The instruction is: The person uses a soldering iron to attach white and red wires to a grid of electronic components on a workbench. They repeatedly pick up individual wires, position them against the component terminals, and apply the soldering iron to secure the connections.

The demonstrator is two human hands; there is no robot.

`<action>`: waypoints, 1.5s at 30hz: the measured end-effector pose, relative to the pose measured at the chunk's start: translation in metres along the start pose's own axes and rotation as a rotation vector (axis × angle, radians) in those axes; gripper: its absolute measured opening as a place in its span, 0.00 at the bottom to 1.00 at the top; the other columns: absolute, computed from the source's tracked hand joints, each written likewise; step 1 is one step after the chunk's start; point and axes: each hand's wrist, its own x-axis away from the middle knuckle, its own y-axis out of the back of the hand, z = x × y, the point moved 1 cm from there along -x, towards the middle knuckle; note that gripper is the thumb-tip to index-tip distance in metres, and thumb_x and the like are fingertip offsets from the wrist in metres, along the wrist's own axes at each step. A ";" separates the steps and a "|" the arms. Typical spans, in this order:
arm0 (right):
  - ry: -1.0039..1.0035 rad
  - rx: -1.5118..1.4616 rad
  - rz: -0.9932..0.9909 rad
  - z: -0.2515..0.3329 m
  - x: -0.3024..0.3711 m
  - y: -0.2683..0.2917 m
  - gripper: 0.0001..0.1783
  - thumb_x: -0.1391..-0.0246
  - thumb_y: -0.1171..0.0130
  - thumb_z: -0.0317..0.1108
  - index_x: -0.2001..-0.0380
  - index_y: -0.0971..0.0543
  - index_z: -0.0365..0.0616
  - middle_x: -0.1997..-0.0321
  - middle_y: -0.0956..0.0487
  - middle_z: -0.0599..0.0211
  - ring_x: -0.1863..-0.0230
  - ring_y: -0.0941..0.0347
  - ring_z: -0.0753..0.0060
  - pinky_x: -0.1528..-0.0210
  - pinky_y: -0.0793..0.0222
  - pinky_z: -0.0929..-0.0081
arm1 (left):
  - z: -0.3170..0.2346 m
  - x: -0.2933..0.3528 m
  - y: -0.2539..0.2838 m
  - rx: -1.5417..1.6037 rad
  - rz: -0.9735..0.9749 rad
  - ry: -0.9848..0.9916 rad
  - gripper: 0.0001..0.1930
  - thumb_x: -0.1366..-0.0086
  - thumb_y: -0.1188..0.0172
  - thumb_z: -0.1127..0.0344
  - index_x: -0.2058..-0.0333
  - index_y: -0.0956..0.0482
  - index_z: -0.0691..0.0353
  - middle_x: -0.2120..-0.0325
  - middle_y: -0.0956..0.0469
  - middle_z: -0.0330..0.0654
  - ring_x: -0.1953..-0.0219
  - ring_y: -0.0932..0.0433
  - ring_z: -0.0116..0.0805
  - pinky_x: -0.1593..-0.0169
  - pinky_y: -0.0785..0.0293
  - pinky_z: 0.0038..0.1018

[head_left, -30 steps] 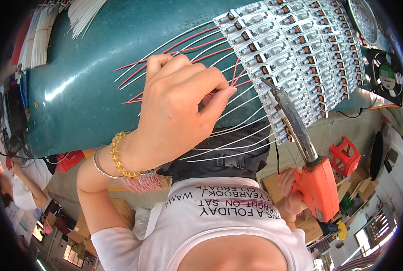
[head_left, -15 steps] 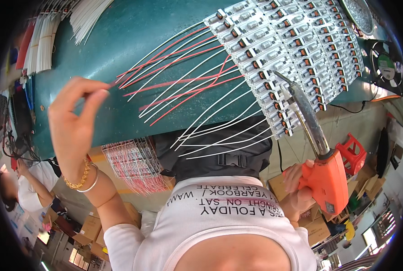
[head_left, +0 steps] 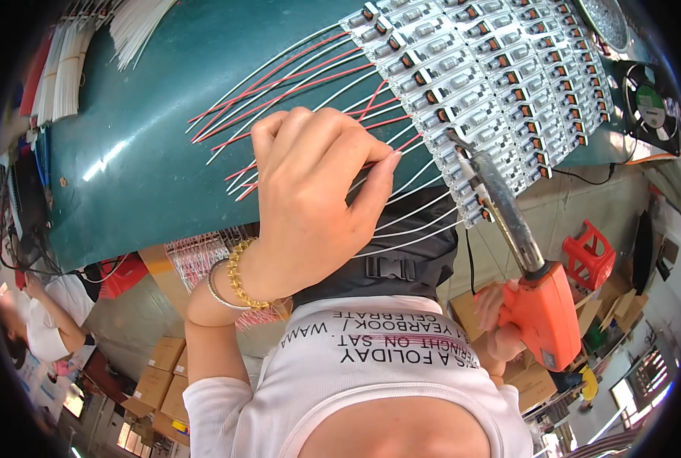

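Observation:
My left hand (head_left: 310, 191) is closed in a pinch just left of the circuit boards (head_left: 462, 84). A short length of red wire (head_left: 410, 145) shows between its fingertips and the board edge; the rest is hidden by the hand. Several red and white wires (head_left: 279, 72) run leftward from the boards, some passing behind my hand. My right hand (head_left: 497, 324) grips the handle of an orange soldering gun (head_left: 543, 317). Its dark metal barrel slants up to the left, with the tip (head_left: 455, 139) over the boards' lower left edge, close to the red wire.
Bundles of white and red wires (head_left: 61, 72) lie at the table's far left. A small black fan (head_left: 650, 107) and a round metal dish (head_left: 604, 23) stand at the right. Beyond the table are a red stool (head_left: 588, 256), cardboard boxes (head_left: 153, 385) and another person (head_left: 54, 313) at left.
My left hand has moved right, from the wires' loose ends to beside the board edge. The soldering gun has shifted slightly left, still in my right hand.

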 end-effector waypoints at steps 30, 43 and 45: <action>0.043 -0.113 -0.099 -0.011 -0.018 -0.007 0.43 0.46 0.41 0.63 0.46 0.33 0.32 0.88 0.34 0.78 0.87 0.38 0.80 0.79 0.40 0.77 | -0.002 -0.009 0.010 -0.034 0.020 -0.039 0.07 0.50 0.30 0.73 0.71 0.20 0.60 0.73 0.24 0.39 0.68 0.27 0.39 0.59 0.37 0.32; 0.126 -0.478 -0.283 -0.011 -0.043 -0.021 0.40 0.44 0.40 0.57 0.44 0.34 0.31 0.88 0.35 0.75 0.88 0.38 0.78 0.81 0.38 0.77 | 0.093 -0.209 -0.043 -0.645 -0.069 -0.525 0.05 0.41 0.38 0.66 0.68 0.21 0.59 0.71 0.23 0.39 0.63 0.25 0.39 0.57 0.33 0.35; 0.094 -0.512 -0.288 -0.019 -0.039 -0.018 0.40 0.44 0.40 0.57 0.44 0.35 0.31 0.89 0.35 0.75 0.88 0.38 0.78 0.81 0.38 0.77 | 0.092 -0.209 -0.042 -0.663 -0.093 -0.541 0.04 0.41 0.38 0.66 0.69 0.21 0.59 0.73 0.22 0.40 0.65 0.24 0.39 0.56 0.33 0.35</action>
